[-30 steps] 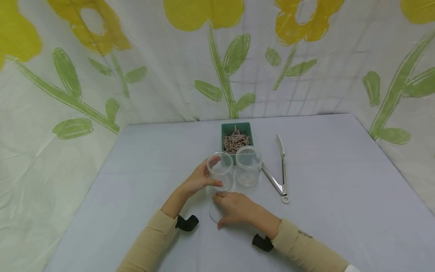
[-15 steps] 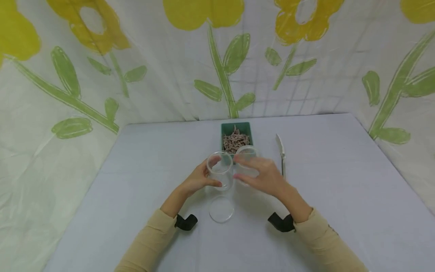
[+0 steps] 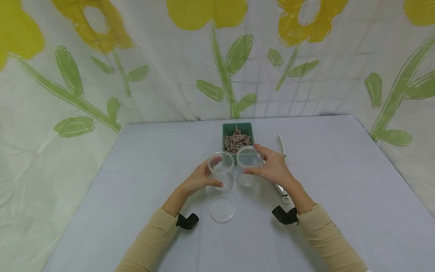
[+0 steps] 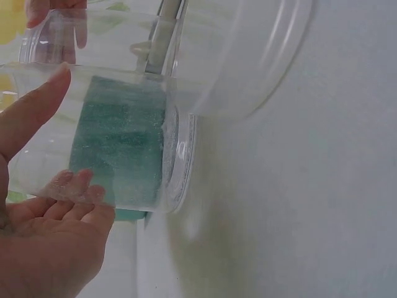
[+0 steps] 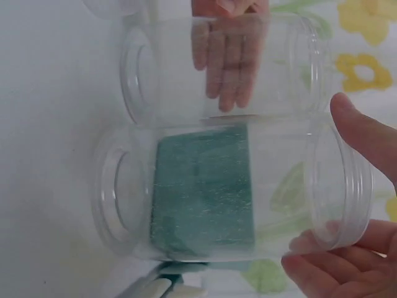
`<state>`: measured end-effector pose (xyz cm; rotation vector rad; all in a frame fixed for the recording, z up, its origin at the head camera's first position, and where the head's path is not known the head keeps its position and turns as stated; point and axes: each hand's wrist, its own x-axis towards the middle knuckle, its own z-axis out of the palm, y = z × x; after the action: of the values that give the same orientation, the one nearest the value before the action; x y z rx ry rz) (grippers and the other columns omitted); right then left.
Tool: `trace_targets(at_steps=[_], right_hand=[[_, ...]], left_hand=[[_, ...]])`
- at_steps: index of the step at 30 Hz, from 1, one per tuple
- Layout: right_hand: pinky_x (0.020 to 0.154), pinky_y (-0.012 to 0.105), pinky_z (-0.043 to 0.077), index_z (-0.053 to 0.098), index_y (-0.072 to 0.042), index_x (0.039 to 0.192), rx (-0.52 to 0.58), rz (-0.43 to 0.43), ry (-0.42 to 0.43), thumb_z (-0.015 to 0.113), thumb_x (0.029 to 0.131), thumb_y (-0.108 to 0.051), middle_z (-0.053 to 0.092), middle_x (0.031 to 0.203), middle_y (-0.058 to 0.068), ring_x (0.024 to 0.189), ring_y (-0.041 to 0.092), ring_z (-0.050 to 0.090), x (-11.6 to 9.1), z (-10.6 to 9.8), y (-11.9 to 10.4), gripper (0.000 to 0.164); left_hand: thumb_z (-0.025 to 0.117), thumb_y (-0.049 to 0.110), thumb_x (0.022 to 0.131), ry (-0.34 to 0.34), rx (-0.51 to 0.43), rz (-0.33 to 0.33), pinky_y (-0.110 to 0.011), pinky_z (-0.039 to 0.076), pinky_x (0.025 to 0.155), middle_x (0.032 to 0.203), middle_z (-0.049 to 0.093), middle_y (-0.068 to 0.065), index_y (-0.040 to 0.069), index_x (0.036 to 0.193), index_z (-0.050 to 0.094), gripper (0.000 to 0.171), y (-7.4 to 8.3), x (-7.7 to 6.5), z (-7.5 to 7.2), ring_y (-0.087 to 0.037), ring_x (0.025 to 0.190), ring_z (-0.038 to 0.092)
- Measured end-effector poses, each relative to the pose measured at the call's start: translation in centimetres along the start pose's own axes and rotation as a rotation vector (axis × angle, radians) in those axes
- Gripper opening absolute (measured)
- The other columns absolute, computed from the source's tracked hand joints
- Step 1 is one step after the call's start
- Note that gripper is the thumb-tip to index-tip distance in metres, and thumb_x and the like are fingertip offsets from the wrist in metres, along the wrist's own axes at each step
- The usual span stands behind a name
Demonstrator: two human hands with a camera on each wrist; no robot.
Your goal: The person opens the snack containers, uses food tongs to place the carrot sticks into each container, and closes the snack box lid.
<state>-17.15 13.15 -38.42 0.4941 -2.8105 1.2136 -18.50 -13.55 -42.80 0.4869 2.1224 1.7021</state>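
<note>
A clear, round plastic jar [image 3: 224, 176] sits in the middle of the head view. It is held by the left hand [image 3: 198, 180], with the thumb on the near side and the fingers bent round the far side. Just to its right in the frame is a second clear, round plastic jar [image 3: 248, 178], which is gripped near its rim between the thumb and fingers of the right hand [image 3: 274, 167]. Both jars look upright. It cannot be told whether they touch each other.

The step in hand seems to be the lining up of the two jars. The walls look thin, so a soft, even squeeze is best used; too hard a squeeze could bend them. Each bottom should be kept flat on the white table [image 3: 170, 151], and any push should be made low down, so that nothing is tipped. Care is needed at the back, where the green plastic tray [image 3: 246, 129] of brown, crinkly bits [image 3: 234, 143] could be bumped. The silver metal tongs [image 3: 282, 143], partly hidden by the right hand, and the thin, clear, round disc [image 3: 222, 209] lower in the frame are best left alone.
</note>
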Motion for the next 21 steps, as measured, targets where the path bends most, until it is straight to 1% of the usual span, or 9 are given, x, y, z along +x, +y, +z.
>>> trace_targets(at_steps=[4, 8, 10, 13, 16, 18, 19, 21], right_hand=[[0.095, 0.052, 0.047, 0.042, 0.006, 0.143, 0.031, 0.026, 0.000, 0.087, 0.073, -0.028, 0.043, 0.145, 0.024, 0.127, 0.041, 0.047, 0.0, -0.2, 0.0, 0.090], [0.100, 0.052, 0.043, 0.040, 0.005, 0.144, 0.060, 0.058, 0.008, 0.087, 0.072, -0.029, 0.041, 0.146, 0.023, 0.131, 0.040, 0.042, -0.4, -0.9, -0.1, 0.092], [0.100, 0.051, 0.043, 0.041, 0.004, 0.145, 0.059, 0.053, 0.020, 0.087, 0.072, -0.029, 0.042, 0.146, 0.022, 0.132, 0.039, 0.042, -0.7, -1.4, -0.3, 0.092], [0.101, 0.051, 0.043, 0.042, 0.003, 0.144, 0.073, 0.014, 0.041, 0.087, 0.072, -0.027, 0.044, 0.145, 0.021, 0.132, 0.038, 0.042, -1.4, -2.7, -0.6, 0.090], [0.101, 0.048, 0.042, 0.044, 0.000, 0.144, 0.123, -0.032, 0.046, 0.087, 0.073, -0.021, 0.045, 0.145, 0.019, 0.133, 0.036, 0.042, -2.6, -4.4, -1.0, 0.086], [0.101, 0.037, 0.044, 0.046, -0.001, 0.144, 0.165, -0.090, 0.038, 0.087, 0.072, -0.017, 0.048, 0.143, 0.017, 0.131, 0.032, 0.045, -3.5, -5.6, -1.2, 0.085], [0.101, 0.032, 0.044, 0.047, -0.002, 0.143, 0.200, -0.128, 0.029, 0.087, 0.071, -0.013, 0.049, 0.143, 0.016, 0.131, 0.028, 0.047, -3.9, -6.1, -1.3, 0.084], [0.099, 0.023, 0.043, 0.047, 0.000, 0.142, 0.289, -0.237, -0.009, 0.087, 0.068, -0.005, 0.051, 0.141, 0.014, 0.129, 0.020, 0.049, -4.6, -6.8, -1.4, 0.084]], left_hand=[[0.078, -0.007, 0.075, -0.005, 0.014, -0.001, -0.043, 0.019, 0.116, 0.153, 0.034, -0.017, 0.000, 0.148, 0.033, 0.086, -0.2, 0.2, 0.0, -0.029, 0.144, 0.023], [0.080, -0.003, 0.075, -0.025, 0.072, 0.003, -0.046, 0.018, 0.116, 0.156, 0.028, -0.016, 0.001, 0.151, 0.028, 0.092, -0.1, 0.4, -0.4, -0.030, 0.145, 0.021], [0.081, -0.001, 0.075, -0.037, 0.100, 0.006, -0.047, 0.016, 0.117, 0.158, 0.024, -0.015, 0.003, 0.153, 0.025, 0.096, 0.1, 0.3, -0.8, -0.030, 0.146, 0.018], [0.082, 0.001, 0.074, -0.034, 0.126, 0.030, -0.046, 0.013, 0.117, 0.160, 0.017, -0.013, 0.004, 0.155, 0.019, 0.102, 0.8, -0.5, -1.6, -0.028, 0.147, 0.012], [0.083, 0.004, 0.075, -0.006, 0.142, 0.099, -0.042, 0.013, 0.117, 0.161, 0.014, -0.014, 0.003, 0.155, 0.016, 0.105, 2.1, -2.1, -2.5, -0.026, 0.148, 0.009], [0.083, 0.008, 0.076, 0.011, 0.143, 0.168, -0.037, 0.014, 0.117, 0.160, 0.016, -0.015, 0.003, 0.155, 0.016, 0.104, 3.2, -3.4, -3.0, -0.025, 0.148, 0.010], [0.083, 0.009, 0.077, 0.011, 0.135, 0.202, -0.034, 0.015, 0.117, 0.160, 0.017, -0.015, 0.003, 0.155, 0.017, 0.102, 3.8, -4.1, -3.1, -0.025, 0.148, 0.011], [0.081, 0.013, 0.079, -0.013, 0.124, 0.272, -0.028, 0.016, 0.116, 0.159, 0.019, -0.016, 0.002, 0.154, 0.018, 0.099, 4.8, -5.4, -3.0, -0.026, 0.147, 0.013]])
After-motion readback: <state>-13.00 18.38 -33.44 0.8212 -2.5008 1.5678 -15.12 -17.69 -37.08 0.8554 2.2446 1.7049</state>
